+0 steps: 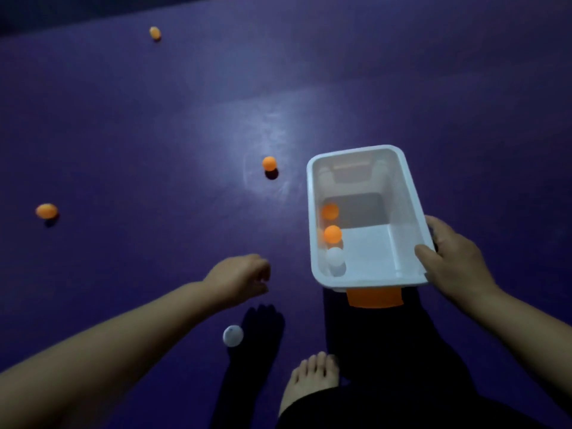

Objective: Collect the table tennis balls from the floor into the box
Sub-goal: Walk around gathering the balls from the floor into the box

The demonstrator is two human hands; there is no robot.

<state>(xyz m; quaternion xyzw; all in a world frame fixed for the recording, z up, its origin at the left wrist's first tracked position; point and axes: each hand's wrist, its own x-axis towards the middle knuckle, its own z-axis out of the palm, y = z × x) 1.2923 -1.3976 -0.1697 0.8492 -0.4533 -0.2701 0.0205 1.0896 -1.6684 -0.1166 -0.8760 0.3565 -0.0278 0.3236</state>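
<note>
The left hand (240, 278) reaches forward and down over the purple floor (154, 134), arm stretched out from the lower left, knuckles up and fingers curled loosely under the palm. Whether anything sits inside that curl cannot be told; the fingertips are hidden and slightly blurred. The right hand (450, 258) is clamped on the near right corner of the white box (411, 193), thumb hooked over the rim on the inside and the fingers wrapped round the outer wall, holding it tilted with the open top facing the camera.

The box is a deep rectangular plastic tub with rounded corners and an orange handle (374, 298) showing under its near end. Against its left inner wall lie two orange balls (332, 233), one behind the other, and a white ball (335, 256) just nearer the camera, touching or nearly touching the closer orange one.

On the floor, a white ball (232, 335) rests just below the left hand, beside the hand's dark shadow. An orange ball (269, 163) sits just left of the box's far end. Another orange ball (47, 211) lies well off to the left, and a fourth (154, 32) far away near the top. A bare foot (312, 379) stands at the bottom, below the box.
</note>
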